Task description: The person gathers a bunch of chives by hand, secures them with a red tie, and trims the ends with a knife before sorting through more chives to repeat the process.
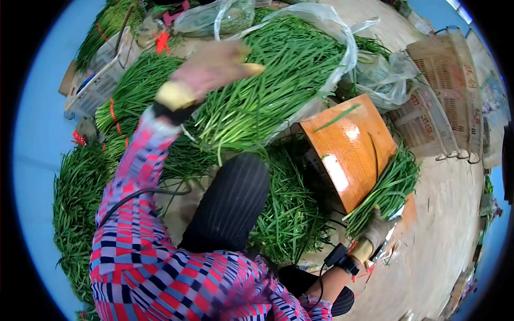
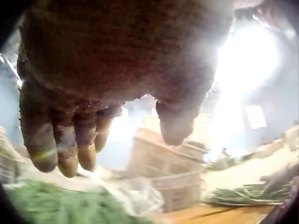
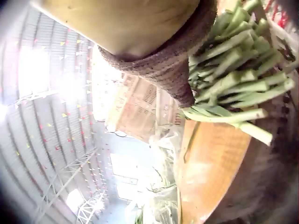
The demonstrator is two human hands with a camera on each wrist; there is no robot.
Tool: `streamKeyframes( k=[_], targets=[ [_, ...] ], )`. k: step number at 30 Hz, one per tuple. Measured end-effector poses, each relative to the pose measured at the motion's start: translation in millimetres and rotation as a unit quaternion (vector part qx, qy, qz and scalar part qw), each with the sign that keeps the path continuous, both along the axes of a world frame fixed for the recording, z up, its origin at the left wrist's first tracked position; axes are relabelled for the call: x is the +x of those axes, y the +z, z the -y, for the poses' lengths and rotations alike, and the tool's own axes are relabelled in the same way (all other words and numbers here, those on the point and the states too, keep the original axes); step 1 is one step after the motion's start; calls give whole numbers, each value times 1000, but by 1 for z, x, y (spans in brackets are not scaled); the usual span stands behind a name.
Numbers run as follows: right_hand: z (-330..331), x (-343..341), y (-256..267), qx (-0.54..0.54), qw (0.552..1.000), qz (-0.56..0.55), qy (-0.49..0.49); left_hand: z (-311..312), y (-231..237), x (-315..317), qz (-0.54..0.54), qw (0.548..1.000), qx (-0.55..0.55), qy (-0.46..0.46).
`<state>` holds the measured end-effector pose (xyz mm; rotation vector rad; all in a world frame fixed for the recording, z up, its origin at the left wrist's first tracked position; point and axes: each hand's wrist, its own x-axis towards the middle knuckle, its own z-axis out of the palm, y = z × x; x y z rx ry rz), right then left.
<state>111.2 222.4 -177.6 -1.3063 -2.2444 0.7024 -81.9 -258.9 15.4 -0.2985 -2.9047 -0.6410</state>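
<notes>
Plaid shirt [image 1: 171,275] foremost; beyond it, green bundle [image 1: 390,182] in right hand [image 1: 376,233].

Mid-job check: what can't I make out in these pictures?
Left hand, head view: finger detail lost to motion blur.
Right hand, head view: most fingers hidden by the green bundle.
Crate, head view: most lettering too small.
Greens, left wrist view: blurred, cut off by the bottom edge.

tan crates [image 1: 445,80], a white crate [image 1: 99,92]
</notes>
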Motion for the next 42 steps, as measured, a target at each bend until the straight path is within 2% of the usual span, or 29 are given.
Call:
streamKeyframes(
  k=[1, 2, 3, 5, 7, 9, 10, 11, 13, 15, 19, 20, 21, 22, 24, 25, 26, 27, 28, 30, 32, 33, 34, 35, 36, 38, 39, 41, 42],
  targets=[
    [35, -4, 40, -47, 996, -72, -13, 25, -1, 19, 92, 990, -46, 101],
    [53, -10, 51, -45, 989, -136, 46, 50, -29, 30, 180, 971, -6, 158],
    [68, -14, 57, -43, 974, -198, 103, 68, -59, 48, 171, 975, 71, 125],
    [117, -41, 66, -188, 898, -265, 297, 72, -121, 61, 114, 989, 54, 71],
    [166, -69, 65, -340, 843, -155, 386, 42, -132, 61, 112, 992, 42, 39],
    [211, -92, 63, -414, 778, -46, 471, -8, -98, 69, 185, 977, -74, 76],
    [220, -105, 43, -435, 761, -56, 479, -33, -64, 70, 300, 934, -181, 68],
    [227, -115, 24, -457, 743, -65, 485, -44, -78, 69, 267, 926, -260, 55],
    [234, -127, 27, -437, 768, 5, 468, -49, -105, 68, 115, 962, -248, 21],
    [231, -126, 19, -443, 779, 15, 443, -54, -124, 59, 64, 963, -256, 56],
    [226, -123, -16, -471, 786, -21, 399, -64, -126, 41, 212, 940, -261, 47],
    [227, -123, -21, -471, 790, -15, 393, -59, -133, 35, 178, 935, -304, 49],
    [231, -120, -15, -470, 794, -7, 386, -49, -125, 29, 232, 953, -192, 29],
    [232, -114, -7, -520, 756, -37, 396, -34, -113, 18, 282, 956, -76, 9],
    [233, -114, 20, -541, 733, -45, 411, 0, -116, -9, 286, 952, 110, -22],
    [235, -112, 34, -553, 720, -45, 417, 16, -128, -23, 243, 953, 179, -33],
    [242, -110, 53, -590, 706, -77, 385, 27, -122, -35, 277, 931, 233, -45],
    [243, -107, 70, -624, 678, -91, 378, 41, -123, -47, 237, 942, 230, -60],
    [242, -112, 78, -614, 677, -69, 400, 54, -127, -55, 272, 918, 285, -55],
    [249, -125, 87, -607, 668, -31, 430, 61, -95, -44, 377, 851, 363, -50],
    [265, -138, 93, -612, 654, -3, 445, 66, -102, -51, 316, 905, 278, -64],
    [275, -145, 94, -435, 738, -22, 515, 66, -99, -51, 284, 927, 236, -71],
    [286, -151, 95, -239, 791, -39, 562, 65, -98, -46, 282, 920, 261, -82],
    [294, -154, 97, -32, 809, -52, 585, 65, -100, -49, 279, 922, 255, -83],
    [296, -154, 108, 24, 790, -31, 612, 66, -104, -50, 278, 923, 251, -83],
    [302, -153, 103, 23, 793, 72, 605, 69, -115, -54, 262, 930, 243, -84],
    [304, -154, 101, 25, 789, 122, 601, 73, -123, -59, 272, 915, 276, -108],
    [298, -157, 79, 7, 736, 203, 646, 77, -135, -68, 291, 880, 341, -159],
    [299, -156, 71, 18, 715, 242, 656, 70, -112, -51, 314, 875, 344, -132]
  ],
)
